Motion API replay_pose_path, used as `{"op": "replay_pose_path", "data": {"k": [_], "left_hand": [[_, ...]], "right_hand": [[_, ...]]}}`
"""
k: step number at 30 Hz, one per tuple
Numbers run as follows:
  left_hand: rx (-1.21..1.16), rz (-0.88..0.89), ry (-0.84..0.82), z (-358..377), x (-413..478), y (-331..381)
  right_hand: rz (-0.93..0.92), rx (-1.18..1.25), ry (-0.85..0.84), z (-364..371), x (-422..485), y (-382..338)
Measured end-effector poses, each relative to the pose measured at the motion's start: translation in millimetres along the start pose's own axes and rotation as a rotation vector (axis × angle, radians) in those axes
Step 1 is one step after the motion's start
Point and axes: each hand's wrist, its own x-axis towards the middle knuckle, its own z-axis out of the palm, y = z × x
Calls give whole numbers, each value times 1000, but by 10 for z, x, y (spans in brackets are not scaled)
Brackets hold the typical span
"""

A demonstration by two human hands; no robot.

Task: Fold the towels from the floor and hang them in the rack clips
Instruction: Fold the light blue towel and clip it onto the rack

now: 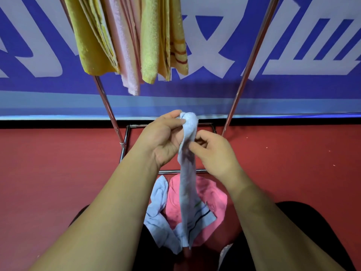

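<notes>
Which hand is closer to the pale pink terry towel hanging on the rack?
Left. The left hand, pinching the top of the light blue towel, sits below and right of the pale pink hanging towel; the right hand grips lower and farther right.

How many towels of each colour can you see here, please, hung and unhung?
Yellow towels: 2
Pink towels: 2
Light blue towels: 2
Total: 6, counting each hung bundle as one.
</notes>
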Motion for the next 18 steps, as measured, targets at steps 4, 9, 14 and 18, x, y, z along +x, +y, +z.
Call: {"op": "replay_pose_path", "data": {"k": [4, 9, 14, 18], "left_hand": [[-31, 48, 3, 3, -6, 37], [133, 78, 90, -6, -43, 83], [612, 100, -103, -27, -37, -89], [904, 169, -128, -105, -5, -296]], "right_hand": [[-6, 151, 83, -23, 23, -166], [148, 761, 120, -133, 50, -347], [220, 1261, 219, -385, 92, -443], [209, 1435, 255, -481, 87, -537]]}}
